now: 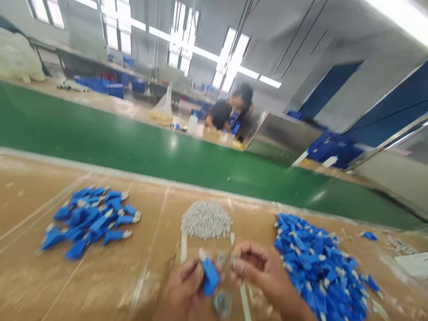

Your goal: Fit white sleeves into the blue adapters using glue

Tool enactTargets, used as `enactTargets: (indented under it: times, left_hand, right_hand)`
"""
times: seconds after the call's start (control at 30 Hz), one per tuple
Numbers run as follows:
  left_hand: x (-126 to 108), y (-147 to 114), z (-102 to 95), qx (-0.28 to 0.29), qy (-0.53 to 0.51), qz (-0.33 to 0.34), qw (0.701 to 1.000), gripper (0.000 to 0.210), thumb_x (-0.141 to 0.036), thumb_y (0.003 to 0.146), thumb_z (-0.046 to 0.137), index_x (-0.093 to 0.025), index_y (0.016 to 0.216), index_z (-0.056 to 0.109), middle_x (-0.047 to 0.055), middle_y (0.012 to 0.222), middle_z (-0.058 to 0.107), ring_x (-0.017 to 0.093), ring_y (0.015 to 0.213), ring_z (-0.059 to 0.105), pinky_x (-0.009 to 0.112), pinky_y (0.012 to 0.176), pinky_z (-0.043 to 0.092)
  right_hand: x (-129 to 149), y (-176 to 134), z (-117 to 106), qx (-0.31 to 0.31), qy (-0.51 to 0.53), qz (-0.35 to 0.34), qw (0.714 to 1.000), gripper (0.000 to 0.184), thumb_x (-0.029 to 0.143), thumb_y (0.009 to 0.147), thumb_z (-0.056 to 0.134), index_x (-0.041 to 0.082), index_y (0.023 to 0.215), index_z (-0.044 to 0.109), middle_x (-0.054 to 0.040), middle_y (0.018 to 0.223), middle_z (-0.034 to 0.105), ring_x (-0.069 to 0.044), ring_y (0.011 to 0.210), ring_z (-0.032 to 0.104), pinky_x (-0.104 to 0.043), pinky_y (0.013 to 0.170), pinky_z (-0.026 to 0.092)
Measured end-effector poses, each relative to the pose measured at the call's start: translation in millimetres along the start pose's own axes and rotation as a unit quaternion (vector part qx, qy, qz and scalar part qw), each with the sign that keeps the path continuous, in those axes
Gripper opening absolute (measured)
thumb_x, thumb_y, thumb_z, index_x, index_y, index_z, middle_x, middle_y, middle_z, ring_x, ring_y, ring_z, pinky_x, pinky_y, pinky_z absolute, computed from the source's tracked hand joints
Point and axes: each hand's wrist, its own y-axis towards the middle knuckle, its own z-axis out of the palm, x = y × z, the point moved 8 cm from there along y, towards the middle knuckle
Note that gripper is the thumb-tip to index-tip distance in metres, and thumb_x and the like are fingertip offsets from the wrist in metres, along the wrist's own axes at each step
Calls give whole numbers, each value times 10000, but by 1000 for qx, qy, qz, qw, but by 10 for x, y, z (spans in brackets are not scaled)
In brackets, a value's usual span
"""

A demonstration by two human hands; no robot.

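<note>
My left hand (189,281) grips a blue plastic piece with a whitish tip (210,276), held tilted over the table. Close by on its right, my right hand (256,267) has its thumb and fingers pinched together; whatever sits between them is too small and blurred to name. Just beyond both hands lies a heap of small grey-white parts (206,219). Below the fingers, a small clear round object (222,303) rests on the table. A large pile of similar blue pieces (317,263) spreads to the right, and a smaller pile (93,218) lies to the left.
The brown worktable (150,276) ends at a long green strip (133,147). Across it, a person (224,111) leans over another table near a white bottle (193,123) and a plastic bag (164,107). Blue bins (100,84) stand farther back.
</note>
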Motion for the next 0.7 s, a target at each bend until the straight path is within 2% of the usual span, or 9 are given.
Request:
enactTargets:
  times: [0.07, 0.17, 0.37, 0.57, 0.7]
  left_hand:
    - [-86, -77, 192, 13, 16, 24, 1000, 308, -361, 787, 858, -141, 994, 795, 137, 988, 769, 181, 832, 697, 243, 755, 525]
    - [-114, -69, 282, 25, 15, 23, 999, 275, -361, 823, 826, -158, 1005, 790, 114, 972, 764, 156, 812, 683, 233, 771, 533]
    - [-119, -115, 257, 52, 75, 57, 994, 293, -391, 917, 723, -161, 1088, 780, 98, 974, 746, 155, 852, 660, 246, 828, 519]
    - [-138, -133, 228, 54, 117, 98, 987, 356, -442, 920, 711, -143, 1105, 765, 83, 952, 708, 154, 841, 590, 249, 779, 480]
    - [-153, -140, 201, 41, 154, 111, 981, 367, -463, 913, 708, -139, 1074, 767, 80, 956, 680, 159, 826, 555, 263, 758, 461]
  right_hand:
    - [158, -46, 41, -1, -21, -32, 999, 153, 333, 860, 811, 198, 854, 739, -39, 726, 732, -144, 614, 696, -228, 575, 589]
    - [241, -37, 86, 3, -42, -45, 998, 70, 262, 908, 768, 198, 889, 749, -34, 752, 736, -125, 644, 702, -200, 590, 598]
    - [234, -24, 195, 11, -104, -37, 994, 116, 285, 928, 743, 177, 886, 733, -26, 738, 692, -119, 622, 678, -199, 550, 600]
    - [114, -2, 234, 16, -130, 24, 991, 190, 364, 897, 768, 181, 875, 721, -32, 746, 678, -116, 587, 642, -196, 488, 559]
    - [41, 24, 224, 20, -120, 67, 990, 249, 413, 861, 798, 175, 856, 724, -23, 671, 662, -105, 526, 586, -196, 446, 515]
